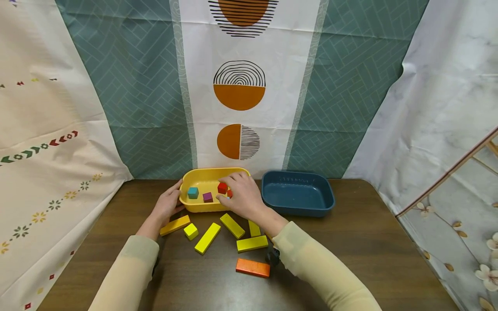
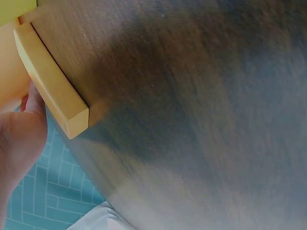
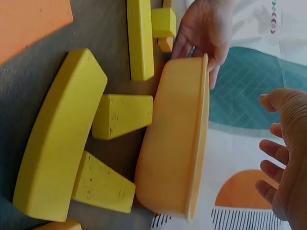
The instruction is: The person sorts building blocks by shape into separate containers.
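A yellow tray [image 1: 206,208] stands at the back of the table, holding a teal cube [image 1: 193,192], a purple cube [image 1: 208,197] and a red cube [image 1: 222,188]. More small pieces in it are partly hidden behind my right hand [image 1: 245,196]. That hand hovers over the tray's right part, fingers apart and loosely bent, with nothing visible in them in the right wrist view. At the tray's left end, my left hand [image 1: 166,205] holds the rim and side. Below it on the table lies a yellow-orange block [image 1: 175,225], also large in the left wrist view.
In front of the tray lie several long yellow blocks [image 1: 208,238], a yellow cube [image 1: 191,231] and an orange block [image 1: 253,267]. A dark blue tray [image 1: 297,211] stands right of the yellow one. Patterned cloth [image 1: 241,52] hangs behind the table.
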`<state>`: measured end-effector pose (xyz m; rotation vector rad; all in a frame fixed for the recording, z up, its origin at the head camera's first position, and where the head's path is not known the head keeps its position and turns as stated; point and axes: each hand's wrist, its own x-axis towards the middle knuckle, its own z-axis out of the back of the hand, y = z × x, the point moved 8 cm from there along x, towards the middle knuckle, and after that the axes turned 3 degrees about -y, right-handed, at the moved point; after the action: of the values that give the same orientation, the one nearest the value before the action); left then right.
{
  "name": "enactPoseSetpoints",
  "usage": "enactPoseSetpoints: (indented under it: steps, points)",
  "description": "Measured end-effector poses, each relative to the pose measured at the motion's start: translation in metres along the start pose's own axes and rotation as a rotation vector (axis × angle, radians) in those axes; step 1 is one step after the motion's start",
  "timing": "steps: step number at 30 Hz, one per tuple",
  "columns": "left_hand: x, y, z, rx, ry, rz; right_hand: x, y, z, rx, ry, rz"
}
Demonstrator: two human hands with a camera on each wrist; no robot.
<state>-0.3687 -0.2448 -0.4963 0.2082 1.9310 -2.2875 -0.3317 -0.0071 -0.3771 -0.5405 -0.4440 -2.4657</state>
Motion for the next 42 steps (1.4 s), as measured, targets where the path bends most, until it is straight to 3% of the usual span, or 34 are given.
enactPoseSetpoints:
  steps: [22, 35, 42]
  points:
    - [0.001, 0.001, 0.000, 0.005, -0.003, 0.006, -0.018, 0.047, -0.022, 0.108, 0.139, 0.123]
    - [-0.001, 0.000, 0.001, 0.007, -0.002, -0.005, -0.029, 0.069, -0.050, 0.065, 0.229, 0.169]
    - [-0.002, -0.001, 0.001, 0.006, 0.001, -0.014, -0.034, 0.075, -0.070, 0.044, 0.303, 0.147]
